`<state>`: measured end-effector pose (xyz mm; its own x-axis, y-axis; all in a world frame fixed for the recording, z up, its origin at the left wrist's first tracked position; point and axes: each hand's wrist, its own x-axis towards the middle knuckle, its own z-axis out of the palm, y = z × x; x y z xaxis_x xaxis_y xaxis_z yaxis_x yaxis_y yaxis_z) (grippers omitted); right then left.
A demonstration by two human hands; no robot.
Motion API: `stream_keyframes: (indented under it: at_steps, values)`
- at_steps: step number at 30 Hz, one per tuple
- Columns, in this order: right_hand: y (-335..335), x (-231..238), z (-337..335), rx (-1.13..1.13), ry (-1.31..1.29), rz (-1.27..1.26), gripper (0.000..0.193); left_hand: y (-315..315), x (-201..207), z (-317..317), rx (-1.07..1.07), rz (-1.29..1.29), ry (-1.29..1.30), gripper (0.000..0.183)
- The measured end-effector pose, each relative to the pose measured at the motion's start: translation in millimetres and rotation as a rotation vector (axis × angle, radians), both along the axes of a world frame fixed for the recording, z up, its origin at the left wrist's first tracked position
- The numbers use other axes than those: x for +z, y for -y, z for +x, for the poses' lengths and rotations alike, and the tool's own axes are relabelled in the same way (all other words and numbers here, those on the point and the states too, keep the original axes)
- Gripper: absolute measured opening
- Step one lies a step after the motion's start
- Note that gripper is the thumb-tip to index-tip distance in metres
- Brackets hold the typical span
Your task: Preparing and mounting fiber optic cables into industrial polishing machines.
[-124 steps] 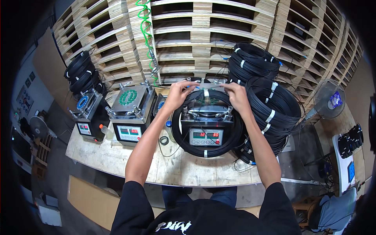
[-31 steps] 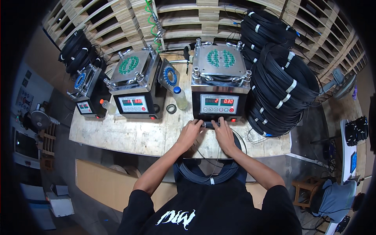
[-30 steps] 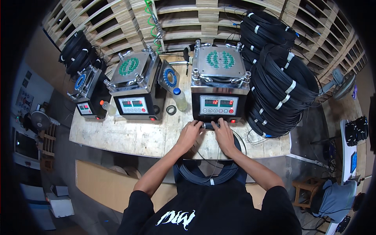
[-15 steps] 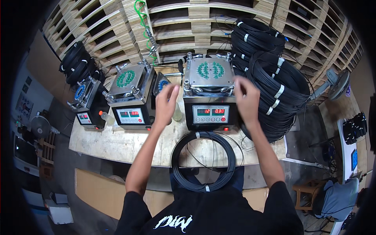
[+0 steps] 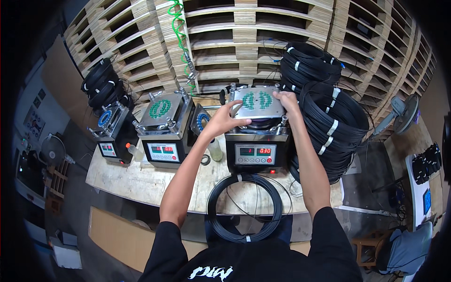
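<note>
Both hands are on a square metal plate (image 5: 257,113) that carries green ring-shaped parts set in two curved groups. My left hand (image 5: 224,123) grips its left edge and front corner, thumb along the front side. At the right edge, my right hand (image 5: 287,102) has closed on the plate, thumb on top. The plate sits slightly raised and tilted over a black and silver polishing machine (image 5: 280,137) with a red lit display. Beneath the plate's front edge a dark, purplish round pad shows. A black cable coil (image 5: 214,202) rests between my lap and the table's edge.
Two similar machines (image 5: 162,131) (image 5: 107,134) stand to the left on the wooden table (image 5: 188,188). Small bottles (image 5: 215,151) are between them. Large black cable coils (image 5: 331,136) crowd the right side. Stacked pallets (image 5: 268,40) form the back, with a green coiled hose (image 5: 176,23).
Both hands, hovering beside the machine before, have closed on the plate's two sides. The plate has come up off its corner posts and tilted. The whole view has shifted slightly.
</note>
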<state>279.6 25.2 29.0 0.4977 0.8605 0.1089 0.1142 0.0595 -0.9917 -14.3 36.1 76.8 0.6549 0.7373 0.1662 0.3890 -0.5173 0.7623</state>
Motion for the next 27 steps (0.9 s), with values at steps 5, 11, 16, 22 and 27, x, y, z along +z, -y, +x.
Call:
stream_keyframes:
  at_steps: [5,11,16,22,27]
  values:
    - [1.7,64.4,-14.6,0.059,-0.223,0.163,0.015,6.0,17.2,2.3,0.122,0.144,0.069,0.059]
    - [-17.0,128.5,-59.7,-0.02,0.164,0.166,0.034,-35.1,7.8,3.5,0.197,0.685,0.168,0.015]
    - [-65.5,125.0,-54.9,-0.174,0.447,-0.036,0.072,-59.8,-20.1,14.8,0.195,0.406,0.325,0.015]
    - [-75.9,122.3,-88.5,-0.224,0.569,-0.153,0.075,-73.2,-58.1,15.3,0.275,0.177,0.37,0.019]
    - [-91.6,117.6,-87.9,-0.212,0.626,-0.164,0.063,-89.5,-71.4,18.1,0.275,0.105,0.418,0.021]
